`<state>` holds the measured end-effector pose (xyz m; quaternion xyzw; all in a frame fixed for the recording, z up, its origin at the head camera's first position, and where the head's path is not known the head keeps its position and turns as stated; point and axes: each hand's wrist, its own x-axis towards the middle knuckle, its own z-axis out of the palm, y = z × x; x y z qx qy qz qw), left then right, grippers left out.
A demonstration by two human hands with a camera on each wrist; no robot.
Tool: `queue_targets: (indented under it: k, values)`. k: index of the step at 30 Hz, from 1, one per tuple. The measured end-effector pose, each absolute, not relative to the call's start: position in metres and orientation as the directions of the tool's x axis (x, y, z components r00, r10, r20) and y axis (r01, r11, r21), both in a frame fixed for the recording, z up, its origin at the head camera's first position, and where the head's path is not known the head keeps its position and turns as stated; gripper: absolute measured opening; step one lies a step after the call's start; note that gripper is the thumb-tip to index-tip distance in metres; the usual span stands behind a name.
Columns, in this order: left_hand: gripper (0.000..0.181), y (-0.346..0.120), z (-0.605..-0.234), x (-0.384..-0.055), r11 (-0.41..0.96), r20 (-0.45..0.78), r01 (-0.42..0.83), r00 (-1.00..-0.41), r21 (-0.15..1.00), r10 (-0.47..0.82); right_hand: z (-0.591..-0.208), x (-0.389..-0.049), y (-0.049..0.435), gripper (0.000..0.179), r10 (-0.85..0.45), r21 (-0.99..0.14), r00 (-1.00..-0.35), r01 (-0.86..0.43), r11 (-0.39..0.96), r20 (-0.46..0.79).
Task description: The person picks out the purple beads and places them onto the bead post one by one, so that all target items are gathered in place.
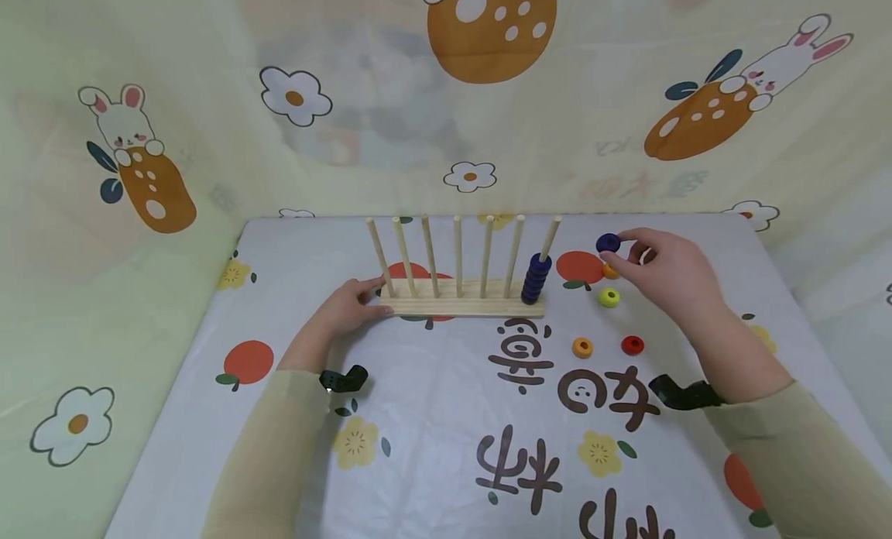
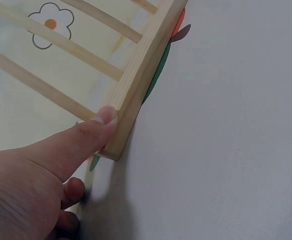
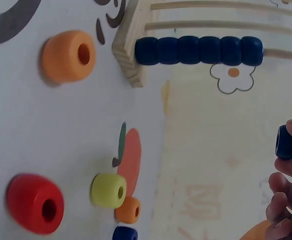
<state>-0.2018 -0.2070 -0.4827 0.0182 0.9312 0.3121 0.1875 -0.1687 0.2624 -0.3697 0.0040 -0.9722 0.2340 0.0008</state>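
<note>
A wooden peg rack (image 1: pixel 460 308) with several upright pegs stands on the table. My left hand (image 1: pixel 351 305) holds its left end, the thumb on the front edge, as the left wrist view also shows the thumb on the base (image 2: pixel 128 100). Dark blue beads (image 1: pixel 535 279) are stacked on the rightmost peg, whose top is bare. To the right of the rack, my right hand (image 1: pixel 669 272) pinches a dark blue bead (image 1: pixel 608 243) between thumb and finger, held up apart from the peg. In the right wrist view this bead (image 3: pixel 287 143) hangs at the fingertips.
Loose beads lie right of the rack: a yellow-green one (image 1: pixel 609 297), an orange one (image 1: pixel 582 348), a red one (image 1: pixel 632 345) and another orange one (image 1: pixel 610 271). Another blue bead (image 3: pixel 125 233) shows at the right wrist view's edge. A printed cloth (image 1: pixel 418 415) covers the table.
</note>
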Motion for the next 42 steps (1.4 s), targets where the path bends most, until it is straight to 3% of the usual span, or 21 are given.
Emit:
queue_targets:
  k: [42]
  values:
    - [0.076, -0.206, -0.478, -0.201, 0.801, -0.352, -0.095, -0.924, 0.591, 0.150, -0.318, -0.158, 0.203, 0.061, -0.020, -0.595, -0.988, -0.110, 0.796, 0.156]
